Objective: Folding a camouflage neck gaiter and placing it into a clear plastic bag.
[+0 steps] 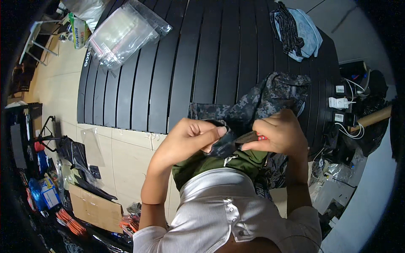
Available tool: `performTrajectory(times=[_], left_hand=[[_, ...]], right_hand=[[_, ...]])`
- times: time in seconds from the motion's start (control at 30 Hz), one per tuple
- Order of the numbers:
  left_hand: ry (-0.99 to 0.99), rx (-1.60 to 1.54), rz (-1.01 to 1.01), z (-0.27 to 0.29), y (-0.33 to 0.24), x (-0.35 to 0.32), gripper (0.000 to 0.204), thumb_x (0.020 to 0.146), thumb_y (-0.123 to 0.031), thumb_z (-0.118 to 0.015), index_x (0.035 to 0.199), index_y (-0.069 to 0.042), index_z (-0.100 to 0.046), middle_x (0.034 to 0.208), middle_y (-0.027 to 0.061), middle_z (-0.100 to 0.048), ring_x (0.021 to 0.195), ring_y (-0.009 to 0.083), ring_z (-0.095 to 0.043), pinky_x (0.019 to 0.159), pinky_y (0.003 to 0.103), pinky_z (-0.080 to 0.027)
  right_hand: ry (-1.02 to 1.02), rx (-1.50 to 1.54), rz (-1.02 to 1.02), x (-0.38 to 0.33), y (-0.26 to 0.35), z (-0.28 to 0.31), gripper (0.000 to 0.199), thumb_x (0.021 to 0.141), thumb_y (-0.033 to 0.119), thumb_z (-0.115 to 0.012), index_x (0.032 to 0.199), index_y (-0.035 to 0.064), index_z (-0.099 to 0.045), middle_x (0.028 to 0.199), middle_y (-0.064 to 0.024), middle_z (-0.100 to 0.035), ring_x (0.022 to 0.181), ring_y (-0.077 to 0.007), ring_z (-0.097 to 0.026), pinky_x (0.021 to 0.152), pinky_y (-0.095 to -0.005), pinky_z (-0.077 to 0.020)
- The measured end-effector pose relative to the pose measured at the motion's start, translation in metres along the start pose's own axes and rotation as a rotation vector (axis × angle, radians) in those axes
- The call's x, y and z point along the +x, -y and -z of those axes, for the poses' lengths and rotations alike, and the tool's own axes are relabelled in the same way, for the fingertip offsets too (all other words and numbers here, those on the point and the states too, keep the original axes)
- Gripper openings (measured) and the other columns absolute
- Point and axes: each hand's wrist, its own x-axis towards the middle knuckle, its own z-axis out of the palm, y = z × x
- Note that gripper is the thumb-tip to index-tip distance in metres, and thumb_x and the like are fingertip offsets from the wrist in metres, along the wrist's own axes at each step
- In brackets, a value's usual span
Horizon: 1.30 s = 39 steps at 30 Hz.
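My left hand point(195, 138) is closed, thumb and fingers pinching the edge of a dark digital-camouflage garment point(263, 99). The cloth bunches over my lap at the table's near edge, and the rest of it spreads to the right on the slats. In my closed right hand point(276, 134) is a pair of small thread snips point(248, 138), with dark blades and a bit of red at the grip. Their tips point left, close to the bunched cloth beside my left thumb. My right fingers hide most of the handle.
The black slatted table point(181, 63) fills the area ahead. Clear plastic bags point(122, 36) lie at its far left, folded dark and light-blue cloths point(297, 31) at its far right. White chargers with cables point(341, 102) sit along the right. A cardboard piece point(95, 206) lies on the floor at left.
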Motion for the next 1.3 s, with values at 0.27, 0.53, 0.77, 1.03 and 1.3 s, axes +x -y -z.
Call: performTrajectory(times=[0.27,0.53,0.77,1.03,1.3], left_hand=[[-0.083,-0.149,-0.136,-0.01,0.012,0.0,0.008,0.078,-0.004,-0.061,0.074,-0.001,-0.056,0.066,0.0004,-0.055,0.059,0.0048,-0.052,0.054,0.017,-0.042],[-0.117,0.116,-0.361,-0.021,0.0,-0.012,0.021,0.073,0.0,-0.063,0.094,-0.001,-0.064,0.092,0.0063,-0.051,0.086,0.0117,-0.051,0.069,0.02,-0.042],[-0.159,0.228,-0.7,-0.016,0.012,0.002,0.011,0.067,0.001,-0.068,0.076,0.002,-0.061,0.088,0.0113,-0.06,0.089,0.0191,-0.053,0.079,0.03,-0.041],[-0.156,-0.166,-0.319,-0.023,0.011,-0.013,0.01,0.076,-0.005,-0.065,0.082,0.003,-0.063,0.082,0.0065,-0.063,0.076,0.0095,-0.057,0.068,0.022,-0.046],[-0.201,-0.001,-0.348,-0.023,0.011,-0.014,0.008,0.074,0.0,-0.065,0.08,0.003,-0.061,0.074,0.0037,-0.059,0.066,0.0068,-0.052,0.058,0.019,-0.041]], right_hand=[[-0.048,0.241,-0.096,-0.001,-0.001,-0.013,0.045,0.067,0.044,-0.069,0.056,0.0083,-0.045,0.043,-0.0063,-0.042,0.036,-0.0216,-0.044,0.037,-0.0308,-0.0327],[0.02,0.451,-0.179,0.002,0.003,-0.006,0.041,0.068,0.04,-0.07,0.061,0.0059,-0.049,0.046,-0.0074,-0.044,0.037,-0.0199,-0.043,0.038,-0.0294,-0.0324],[0.105,0.545,-0.237,0.004,0.005,0.0,0.038,0.071,0.036,-0.069,0.063,0.0041,-0.049,0.047,-0.0072,-0.044,0.039,-0.016,-0.04,0.04,-0.0279,-0.0323],[0.053,0.771,-0.361,0.002,0.011,-0.006,0.041,0.066,0.038,-0.071,0.066,0.0024,-0.05,0.048,-0.0031,-0.035,0.04,-0.0101,-0.033,0.039,-0.0246,-0.0276],[0.013,0.386,-0.256,-0.008,0.021,-0.001,0.037,0.065,0.031,-0.073,0.069,0.0021,-0.052,0.05,-0.0062,-0.045,0.04,-0.0153,-0.044,0.04,-0.0258,-0.0324]])
